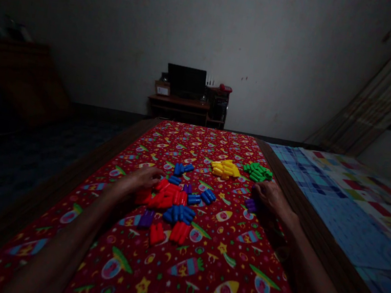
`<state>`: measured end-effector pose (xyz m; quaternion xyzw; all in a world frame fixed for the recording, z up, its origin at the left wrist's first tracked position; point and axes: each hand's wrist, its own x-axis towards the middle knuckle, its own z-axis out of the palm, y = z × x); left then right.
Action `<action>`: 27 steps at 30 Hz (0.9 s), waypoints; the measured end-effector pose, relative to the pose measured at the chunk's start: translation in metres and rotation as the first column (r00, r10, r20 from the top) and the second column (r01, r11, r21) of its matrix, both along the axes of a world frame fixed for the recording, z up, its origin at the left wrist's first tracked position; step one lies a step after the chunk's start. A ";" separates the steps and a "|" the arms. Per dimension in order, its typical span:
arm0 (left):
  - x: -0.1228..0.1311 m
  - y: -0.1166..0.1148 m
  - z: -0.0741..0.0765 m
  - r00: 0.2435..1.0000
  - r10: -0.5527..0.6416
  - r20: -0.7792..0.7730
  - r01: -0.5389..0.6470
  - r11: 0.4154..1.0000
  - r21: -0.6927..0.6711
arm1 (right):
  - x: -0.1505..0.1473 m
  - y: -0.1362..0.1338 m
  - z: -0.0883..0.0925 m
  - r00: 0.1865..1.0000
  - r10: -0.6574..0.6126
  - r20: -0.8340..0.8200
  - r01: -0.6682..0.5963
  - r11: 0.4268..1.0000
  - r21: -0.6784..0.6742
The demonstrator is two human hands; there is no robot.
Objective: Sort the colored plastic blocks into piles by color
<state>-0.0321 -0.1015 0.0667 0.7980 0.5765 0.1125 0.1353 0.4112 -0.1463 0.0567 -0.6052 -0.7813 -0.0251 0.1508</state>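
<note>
My left hand (146,178) is at the left edge of a mixed pile, its fingers curled over the red plastic pieces (164,198); what is in them is hidden. Blue plastic pieces (179,214) lie against the red ones, with a purple piece (146,219) at the pile's near left. On the right, my right hand (270,195) has its fingers pinched, with a bit of purple at the fingertips. Just under it lie purple plastic pieces (252,205), partly covered by the hand.
A yellow heap (225,169) and a green heap (257,171) sit farther back on the red patterned cloth (188,289). Beyond the table stands a small desk (180,104) with a dark monitor (186,81). A checked blue cover (306,198) is to the right.
</note>
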 end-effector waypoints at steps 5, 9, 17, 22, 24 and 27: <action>0.040 -0.014 -0.010 0.965 -0.221 0.142 0.184 0.955 0.233 | -0.012 -0.007 0.013 1.000 -0.003 -0.025 0.006 0.995 0.104; 0.075 -0.029 -0.028 0.921 -0.374 0.110 0.349 0.917 0.193 | -0.035 -0.014 0.024 0.995 0.100 -0.029 -0.095 0.986 0.137; 0.078 -0.037 -0.012 0.919 -0.260 0.297 0.209 0.958 0.194 | -0.108 -0.038 0.010 0.902 0.404 -0.155 -0.391 0.914 0.105; 0.101 -0.059 0.003 0.761 -0.207 0.615 0.138 0.978 0.159 | -0.128 -0.052 0.003 0.804 0.439 -0.401 -0.430 0.895 0.117; 0.111 -0.069 0.004 0.705 -0.223 0.673 0.161 0.975 0.154 | -0.131 -0.054 0.005 0.759 0.397 -0.516 -0.428 0.902 0.065; 0.118 -0.079 0.004 0.698 -0.258 0.668 0.187 0.966 0.178 | -0.134 -0.054 0.014 0.726 0.331 -0.603 -0.446 0.894 -0.047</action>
